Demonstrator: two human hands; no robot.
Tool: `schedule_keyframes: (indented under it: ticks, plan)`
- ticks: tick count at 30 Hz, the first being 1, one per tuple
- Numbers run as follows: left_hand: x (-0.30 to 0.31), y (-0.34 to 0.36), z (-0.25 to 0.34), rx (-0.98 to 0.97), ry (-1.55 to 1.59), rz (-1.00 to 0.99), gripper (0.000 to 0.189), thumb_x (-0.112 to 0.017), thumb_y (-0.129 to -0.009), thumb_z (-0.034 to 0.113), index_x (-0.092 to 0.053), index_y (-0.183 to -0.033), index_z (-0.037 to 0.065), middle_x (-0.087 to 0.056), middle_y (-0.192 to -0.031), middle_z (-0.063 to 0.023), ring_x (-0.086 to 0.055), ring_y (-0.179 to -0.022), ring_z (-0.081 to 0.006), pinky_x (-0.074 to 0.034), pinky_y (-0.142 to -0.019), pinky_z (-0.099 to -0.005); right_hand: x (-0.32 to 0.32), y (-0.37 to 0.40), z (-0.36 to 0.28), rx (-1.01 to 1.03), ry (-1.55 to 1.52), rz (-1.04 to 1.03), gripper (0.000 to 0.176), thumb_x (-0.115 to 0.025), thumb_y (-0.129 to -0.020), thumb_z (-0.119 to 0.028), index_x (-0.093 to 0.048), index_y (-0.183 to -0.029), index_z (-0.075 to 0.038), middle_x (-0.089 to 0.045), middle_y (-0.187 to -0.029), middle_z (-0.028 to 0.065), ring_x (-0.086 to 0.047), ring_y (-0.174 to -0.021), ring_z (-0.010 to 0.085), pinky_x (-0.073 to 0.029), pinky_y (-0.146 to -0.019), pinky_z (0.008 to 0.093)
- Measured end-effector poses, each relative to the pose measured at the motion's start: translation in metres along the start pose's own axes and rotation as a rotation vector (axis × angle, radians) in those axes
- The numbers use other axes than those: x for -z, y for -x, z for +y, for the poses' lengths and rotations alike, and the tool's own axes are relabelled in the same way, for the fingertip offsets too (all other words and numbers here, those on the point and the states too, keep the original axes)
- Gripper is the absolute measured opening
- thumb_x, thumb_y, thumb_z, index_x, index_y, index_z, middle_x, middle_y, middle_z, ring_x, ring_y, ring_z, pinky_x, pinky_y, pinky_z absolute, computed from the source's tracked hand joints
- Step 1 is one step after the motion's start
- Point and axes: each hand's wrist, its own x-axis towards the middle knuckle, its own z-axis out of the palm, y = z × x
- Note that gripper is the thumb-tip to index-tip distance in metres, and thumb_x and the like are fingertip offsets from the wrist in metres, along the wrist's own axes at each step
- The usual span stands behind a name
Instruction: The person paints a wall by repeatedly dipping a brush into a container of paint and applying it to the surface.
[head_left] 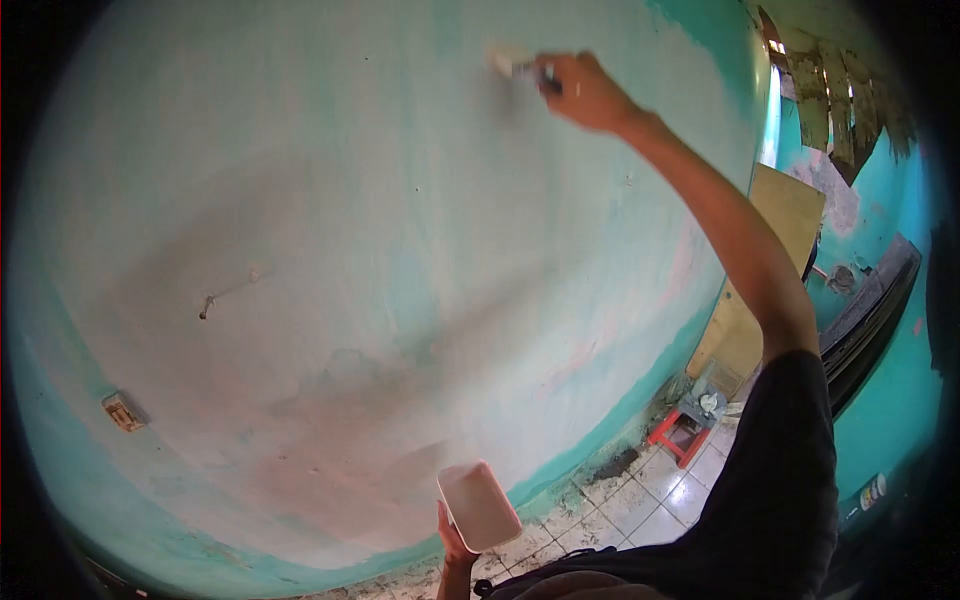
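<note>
High on the wall (350, 230), my right hand (590, 92) grips a paintbrush (510, 64) by its handle, bristles at the wall surface and smeared by motion. The wall is turquoise under a thin, uneven whitish coat. Low in front of my body, my left hand (455, 540) holds a pinkish rectangular tub (480, 508) from its left side. The tub is tilted, its inside pale; its fingers are partly hidden behind it.
A red stool (680, 436) with things on it stands on the tiled floor (640, 495). Behind my right arm leans a yellowish board (740, 310). An open electrical box (124, 411) and a hanging wire end (206, 306) are on the wall. A small can (873, 491) lies far right.
</note>
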Motion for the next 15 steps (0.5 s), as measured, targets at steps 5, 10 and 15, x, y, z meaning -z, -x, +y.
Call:
schedule_keyframes:
  ticks: [5, 10, 15]
  plan:
    - [-0.007, -0.001, 0.018, 0.029, -0.039, -0.059, 0.077, -0.035, -0.098, 0.067, -0.046, -0.144, 0.007, -0.056, -0.138, -0.0137, -0.057, -0.121, -0.0327, -0.045, -0.104, -0.0484, 0.043, 0.062, -0.051, -0.27, -0.323, -0.629, 0.016, -0.062, -0.085, -0.002, -0.065, -0.101, -0.004, -0.06, -0.064, 0.0073, -0.058, -0.051, 0.0197, -0.044, -0.052, 0.0371]
    - [0.002, 0.008, 0.016, 0.01, -0.004, -0.11, 0.083, -0.037, -0.095, 0.071, -0.044, -0.145, 0.006, -0.055, -0.138, -0.014, -0.057, -0.121, -0.0329, -0.045, -0.104, -0.0481, 0.073, 0.006, -0.014, -0.359, -0.526, -0.286, 0.038, -0.066, -0.092, -0.007, -0.058, -0.129, -0.01, -0.059, -0.093, 0.0021, -0.052, -0.054, 0.0096, -0.046, -0.049, 0.0261]
    - [0.017, 0.017, 0.009, -0.054, 0.053, -0.061, 0.091, -0.037, -0.091, 0.078, -0.042, -0.147, 0.007, -0.053, -0.141, -0.0137, -0.054, -0.124, -0.0331, -0.044, -0.105, -0.049, 0.092, -0.119, 0.025, -0.287, -0.051, -0.04, 0.026, -0.063, -0.09, -0.02, -0.069, -0.106, 0.0, -0.066, -0.115, 0.0231, -0.066, -0.088, 0.0343, -0.054, -0.078, 0.0402]
